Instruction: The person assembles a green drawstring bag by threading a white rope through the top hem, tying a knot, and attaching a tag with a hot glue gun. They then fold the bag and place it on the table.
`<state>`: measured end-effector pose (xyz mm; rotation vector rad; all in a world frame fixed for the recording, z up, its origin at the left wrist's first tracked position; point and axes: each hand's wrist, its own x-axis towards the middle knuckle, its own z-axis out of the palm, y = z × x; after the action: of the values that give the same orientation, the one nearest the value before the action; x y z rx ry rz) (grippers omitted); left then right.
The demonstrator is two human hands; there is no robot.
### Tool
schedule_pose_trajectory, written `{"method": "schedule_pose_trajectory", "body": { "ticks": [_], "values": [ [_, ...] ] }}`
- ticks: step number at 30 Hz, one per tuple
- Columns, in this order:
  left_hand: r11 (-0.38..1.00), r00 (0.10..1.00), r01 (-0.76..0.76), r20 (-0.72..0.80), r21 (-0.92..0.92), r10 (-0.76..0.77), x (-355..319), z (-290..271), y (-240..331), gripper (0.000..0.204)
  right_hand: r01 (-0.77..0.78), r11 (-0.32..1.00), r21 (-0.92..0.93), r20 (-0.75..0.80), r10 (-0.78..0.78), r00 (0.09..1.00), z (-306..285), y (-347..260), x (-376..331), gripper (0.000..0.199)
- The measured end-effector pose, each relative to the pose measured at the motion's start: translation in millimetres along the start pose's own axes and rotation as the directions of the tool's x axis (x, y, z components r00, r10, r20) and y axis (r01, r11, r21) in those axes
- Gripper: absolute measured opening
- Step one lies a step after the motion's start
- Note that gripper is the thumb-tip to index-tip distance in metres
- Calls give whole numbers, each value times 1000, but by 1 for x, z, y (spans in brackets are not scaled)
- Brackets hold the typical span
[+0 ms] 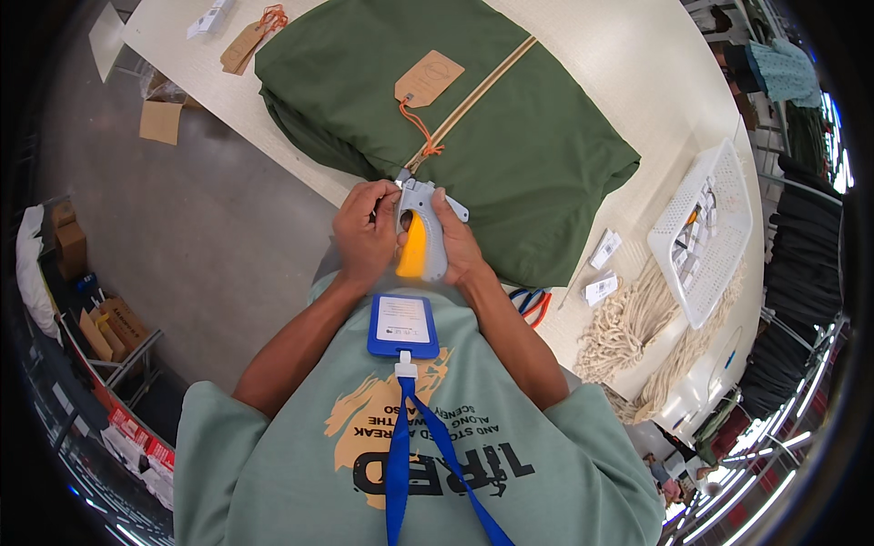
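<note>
My right hand (pixel 458 244) grips a grey tagging gun (pixel 421 227) with a yellow trigger, its tip pointing at the near edge of a folded green garment (pixel 510 136). My left hand (pixel 364 232) is closed around the front of the gun at the tip. A brown card tag (pixel 429 78) lies on the garment, tied by an orange cord (pixel 421 127) that runs down to the gun's tip. A tan stripe (pixel 482 86) crosses the garment.
The garment lies on a pale table (pixel 628 64). A white perforated basket (pixel 706 227) holds small tags at the right. Cream cord bundles (pixel 628 323), white label packs (pixel 603 248) and scissors (pixel 533 302) lie near it. More card tags (pixel 244 44) sit far left. Cardboard boxes (pixel 105 328) stand on the floor.
</note>
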<state>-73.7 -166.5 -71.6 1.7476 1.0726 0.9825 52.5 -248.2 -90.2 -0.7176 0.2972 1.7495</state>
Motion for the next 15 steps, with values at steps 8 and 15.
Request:
{"method": "schedule_pose_trajectory", "body": {
  "ticks": [8, 15],
  "values": [
    [714, 787, 606, 137, -352, -601, 0, -2, -7, 7, 19, 1000, -23, -49, -20, 999, 4, 0, 1, 64],
    [602, 784, 619, 347, -504, -514, 11, -7, -30, 13, -52, 999, 9, -60, 53, 997, -2, -3, 1, 62]
  ]
}}
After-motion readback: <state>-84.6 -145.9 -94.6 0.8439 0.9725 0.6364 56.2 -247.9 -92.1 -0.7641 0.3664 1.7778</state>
